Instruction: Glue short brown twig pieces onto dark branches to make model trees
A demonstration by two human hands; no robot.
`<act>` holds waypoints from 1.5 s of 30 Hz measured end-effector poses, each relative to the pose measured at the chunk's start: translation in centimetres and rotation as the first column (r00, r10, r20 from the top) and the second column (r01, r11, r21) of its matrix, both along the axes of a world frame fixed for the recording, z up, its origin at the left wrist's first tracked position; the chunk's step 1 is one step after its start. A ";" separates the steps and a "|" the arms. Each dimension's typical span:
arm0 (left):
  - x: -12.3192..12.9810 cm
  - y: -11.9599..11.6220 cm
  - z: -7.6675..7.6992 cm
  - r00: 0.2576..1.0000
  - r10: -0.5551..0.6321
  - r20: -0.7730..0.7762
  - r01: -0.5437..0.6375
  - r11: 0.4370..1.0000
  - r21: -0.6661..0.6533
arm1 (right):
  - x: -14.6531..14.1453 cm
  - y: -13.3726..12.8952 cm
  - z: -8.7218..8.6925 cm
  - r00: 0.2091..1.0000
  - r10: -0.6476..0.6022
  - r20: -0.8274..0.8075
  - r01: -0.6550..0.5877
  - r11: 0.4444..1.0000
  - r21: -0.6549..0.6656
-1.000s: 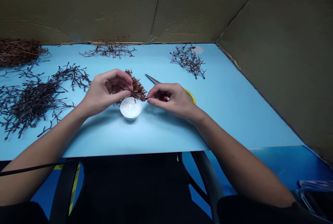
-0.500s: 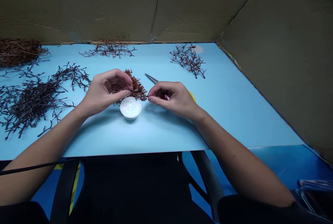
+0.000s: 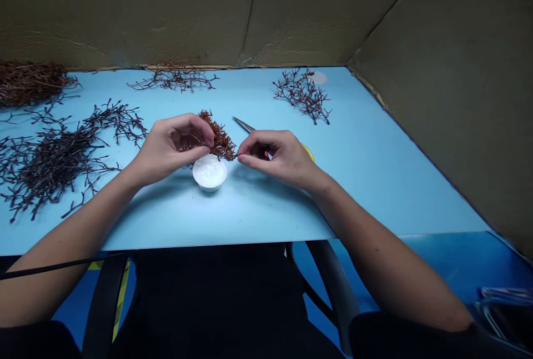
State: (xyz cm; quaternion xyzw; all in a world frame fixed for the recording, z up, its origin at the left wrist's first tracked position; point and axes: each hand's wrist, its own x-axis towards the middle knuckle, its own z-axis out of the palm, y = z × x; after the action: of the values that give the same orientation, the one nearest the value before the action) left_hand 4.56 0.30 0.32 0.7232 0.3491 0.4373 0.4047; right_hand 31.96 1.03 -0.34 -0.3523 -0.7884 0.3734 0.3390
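Left hand (image 3: 177,145) curled, half closed, thumb and fingertips holding a clump (image 3: 219,142) of fine brown twigs at its left side. Right hand (image 3: 277,159) near closed, thumb and index pinching a thin twig (image 3: 236,155) at the clump's right edge. Clump sits between the 2 hands, just above a small white bowl (image 3: 209,173) with white stuff in it; bowl is below the left hand's fingertips, not touched. Scissors (image 3: 245,125) with yellow handle lie on the tabletop (image 3: 258,209) partly under the right hand, blades pointing out past its fingers. Dark twig piles (image 3: 54,167) spread left of the left hand, more twigs (image 3: 302,96) further out beyond the right hand. Cardboard wall (image 3: 125,14) behind. Good handling here looks like a light pinch close to the twig's base, with the left hand steadying the clump so thin branches don't snap.
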 end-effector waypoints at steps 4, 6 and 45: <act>-0.1 0.1 -0.2 1.000 -0.012 0.004 0.012 1.000 -0.001 | 0.0 0.1 0.0 1.000 0.010 -0.005 -0.010 1.000 0.001; 0.0 0.1 -0.1 1.000 -0.014 0.010 0.014 1.000 -0.002 | 0.1 0.1 -0.1 1.000 0.010 -0.002 -0.010 1.000 -0.001; -0.7 0.7 -0.3 0.987 -0.081 0.137 0.100 0.986 -0.131 | -0.1 0.1 -0.5 0.989 0.147 0.000 -0.147 0.989 -0.024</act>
State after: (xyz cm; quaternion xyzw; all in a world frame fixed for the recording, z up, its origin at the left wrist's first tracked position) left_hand 3.85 1.02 0.00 0.6784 0.3177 0.4400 0.4952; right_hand 31.85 1.17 -0.87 -0.2975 -0.8079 0.4064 0.3059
